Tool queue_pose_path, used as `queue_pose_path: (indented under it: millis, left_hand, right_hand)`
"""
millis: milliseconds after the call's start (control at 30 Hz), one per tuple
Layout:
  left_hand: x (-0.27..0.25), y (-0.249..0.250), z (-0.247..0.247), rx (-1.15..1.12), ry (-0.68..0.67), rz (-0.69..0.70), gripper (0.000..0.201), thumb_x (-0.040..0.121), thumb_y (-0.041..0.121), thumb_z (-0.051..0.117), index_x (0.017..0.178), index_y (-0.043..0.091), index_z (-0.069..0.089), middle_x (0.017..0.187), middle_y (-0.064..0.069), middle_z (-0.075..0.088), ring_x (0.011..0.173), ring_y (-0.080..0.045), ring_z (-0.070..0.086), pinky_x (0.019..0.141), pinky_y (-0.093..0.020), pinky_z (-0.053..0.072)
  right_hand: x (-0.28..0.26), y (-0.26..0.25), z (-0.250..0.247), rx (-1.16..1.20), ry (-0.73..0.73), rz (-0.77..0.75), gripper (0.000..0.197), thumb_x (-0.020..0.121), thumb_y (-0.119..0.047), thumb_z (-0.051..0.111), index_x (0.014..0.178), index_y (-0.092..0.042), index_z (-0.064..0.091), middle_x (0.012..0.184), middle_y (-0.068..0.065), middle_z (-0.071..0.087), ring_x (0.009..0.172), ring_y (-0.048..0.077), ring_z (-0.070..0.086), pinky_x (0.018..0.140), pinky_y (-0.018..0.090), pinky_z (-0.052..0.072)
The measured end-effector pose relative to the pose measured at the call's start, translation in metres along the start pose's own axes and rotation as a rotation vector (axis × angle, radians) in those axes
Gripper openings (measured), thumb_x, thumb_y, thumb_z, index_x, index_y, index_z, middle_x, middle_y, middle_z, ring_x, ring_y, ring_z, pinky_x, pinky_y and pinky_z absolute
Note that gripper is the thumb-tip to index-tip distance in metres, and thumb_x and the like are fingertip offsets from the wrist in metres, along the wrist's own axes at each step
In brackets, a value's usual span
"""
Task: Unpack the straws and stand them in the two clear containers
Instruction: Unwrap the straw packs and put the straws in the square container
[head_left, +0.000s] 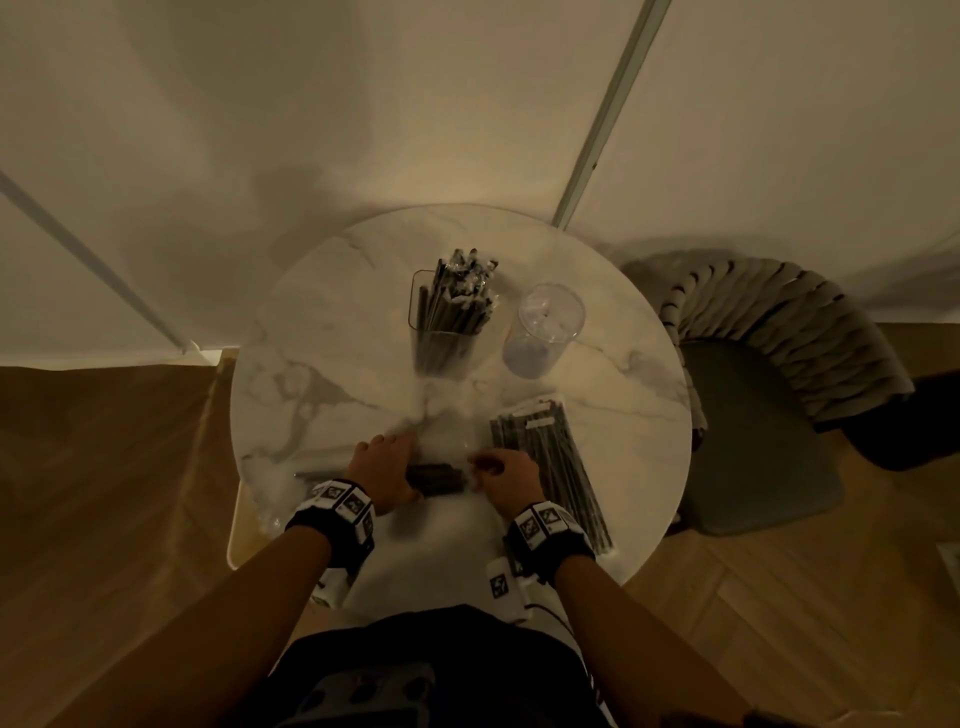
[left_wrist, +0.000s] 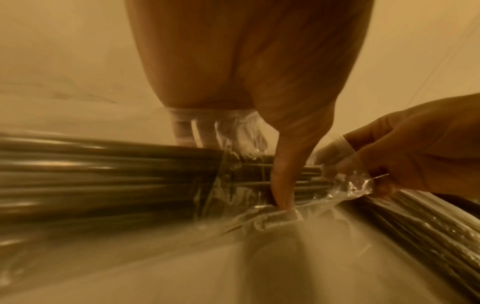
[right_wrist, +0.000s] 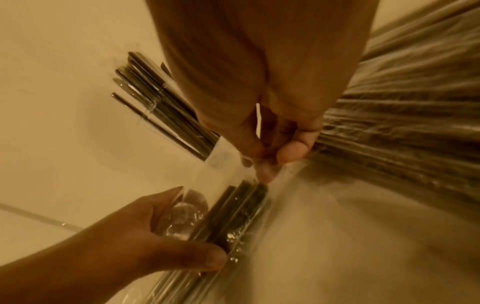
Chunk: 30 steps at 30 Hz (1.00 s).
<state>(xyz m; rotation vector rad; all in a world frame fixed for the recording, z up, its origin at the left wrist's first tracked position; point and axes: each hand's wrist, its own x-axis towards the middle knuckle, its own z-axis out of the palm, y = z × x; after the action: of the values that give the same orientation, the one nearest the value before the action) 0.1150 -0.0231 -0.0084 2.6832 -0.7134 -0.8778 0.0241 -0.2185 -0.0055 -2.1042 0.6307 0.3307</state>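
My left hand (head_left: 387, 467) grips a bundle of black straws (head_left: 435, 479) still in its clear wrapper, low over the round marble table (head_left: 322, 332). Its thumb (left_wrist: 283, 185) lies across the straws. My right hand (head_left: 498, 475) pinches the crinkled open end of the wrapper (left_wrist: 359, 184) just right of the bundle; the pinching fingertips (right_wrist: 293, 152) show in the right wrist view. Farther back, a square clear container (head_left: 418, 301) holds several black straws (head_left: 457, 296). The round clear container (head_left: 545, 332) beside it holds no straws.
A second wrapped pack of straws (head_left: 550, 467) lies flat on the table right of my right hand. A grey chair (head_left: 763, 374) stands close against the table's right side. Walls rise behind the table.
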Motion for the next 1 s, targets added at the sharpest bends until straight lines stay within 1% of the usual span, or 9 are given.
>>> queue_pose_path:
  millis: [67,167,267,400,500,600,767,867,1000]
  left_hand:
    - [-0.003,0.003,-0.003,-0.103,-0.008,0.013,0.071,0.074,0.037,0.076,0.132,0.019,0.040,0.128,-0.003,0.058,0.117,-0.029,0.055,0.100,-0.040,0.038]
    - [-0.003,0.006,-0.006,-0.175,-0.040,0.029,0.059,0.074,0.032,0.078,0.121,0.020,0.045,0.120,-0.003,0.059,0.110,-0.030,0.059,0.092,-0.036,0.042]
    - [-0.001,0.005,-0.007,-0.268,-0.062,0.023,0.058,0.071,0.032,0.083,0.114,0.024,0.045,0.105,0.002,0.057,0.102,-0.026,0.061,0.085,-0.033,0.046]
    - [-0.003,0.006,-0.010,-0.352,-0.046,0.027,0.064,0.066,0.035,0.087,0.115,0.022,0.047,0.101,0.003,0.060,0.093,-0.021,0.061,0.082,-0.032,0.048]
    - [-0.002,0.005,-0.010,-0.363,-0.045,0.041,0.063,0.067,0.035,0.087,0.114,0.022,0.048,0.104,0.000,0.063,0.092,-0.020,0.061,0.081,-0.031,0.048]
    - [-0.002,0.006,-0.010,-0.354,-0.046,0.056,0.061,0.068,0.032,0.086,0.116,0.020,0.050,0.104,0.002,0.062,0.092,-0.017,0.060,0.079,-0.028,0.044]
    - [-0.001,0.000,-0.016,-0.328,-0.084,0.054,0.050,0.066,0.033,0.084,0.108,0.022,0.058,0.106,-0.001,0.066,0.097,-0.023,0.062,0.085,-0.037,0.051]
    - [-0.002,-0.006,-0.015,-0.308,-0.085,0.057,0.046,0.067,0.033,0.082,0.106,0.022,0.062,0.106,-0.002,0.067,0.099,-0.023,0.063,0.087,-0.037,0.050]
    - [0.001,-0.008,-0.012,-0.280,-0.098,0.073,0.036,0.073,0.032,0.080,0.103,0.024,0.062,0.100,0.002,0.065,0.096,-0.023,0.061,0.080,-0.029,0.043]
  right_hand:
    - [-0.001,-0.004,-0.001,0.017,0.017,-0.068,0.019,0.086,-0.013,0.072,0.105,-0.014,0.077,0.101,0.007,0.075,0.092,0.017,0.068,0.087,0.020,0.052]
    - [-0.002,-0.008,-0.001,0.012,-0.008,-0.168,0.026,0.081,-0.019,0.080,0.106,-0.018,0.077,0.105,0.000,0.070,0.081,0.009,0.062,0.070,0.002,0.042]
    - [-0.003,-0.011,-0.003,-0.016,-0.080,-0.200,0.033,0.080,-0.019,0.080,0.113,-0.017,0.075,0.112,0.001,0.072,0.089,0.011,0.065,0.081,0.008,0.048]
    - [-0.005,-0.011,-0.004,-0.058,-0.130,-0.242,0.032,0.080,-0.018,0.079,0.112,-0.014,0.076,0.109,0.005,0.074,0.095,0.009,0.067,0.081,-0.001,0.042]
    - [-0.003,-0.016,-0.005,-0.140,-0.169,-0.279,0.024,0.083,-0.018,0.076,0.106,-0.009,0.077,0.104,0.010,0.076,0.099,0.019,0.070,0.090,0.019,0.051]
    - [-0.003,-0.023,-0.006,-0.251,-0.202,-0.297,0.018,0.088,-0.021,0.071,0.098,-0.008,0.077,0.094,0.015,0.075,0.091,0.030,0.069,0.085,0.036,0.055]
    - [0.000,-0.015,-0.007,-0.140,-0.111,-0.269,0.018,0.083,-0.010,0.073,0.101,-0.010,0.077,0.100,0.010,0.074,0.097,0.022,0.068,0.088,0.019,0.046]
    - [0.002,-0.014,-0.019,-0.074,-0.140,-0.232,0.021,0.081,-0.008,0.074,0.101,-0.012,0.077,0.097,0.006,0.076,0.092,0.012,0.067,0.090,0.021,0.048]
    - [0.008,-0.011,-0.032,-0.057,-0.124,-0.222,0.024,0.083,-0.014,0.075,0.107,-0.016,0.077,0.102,0.004,0.076,0.097,0.013,0.070,0.097,0.028,0.052]
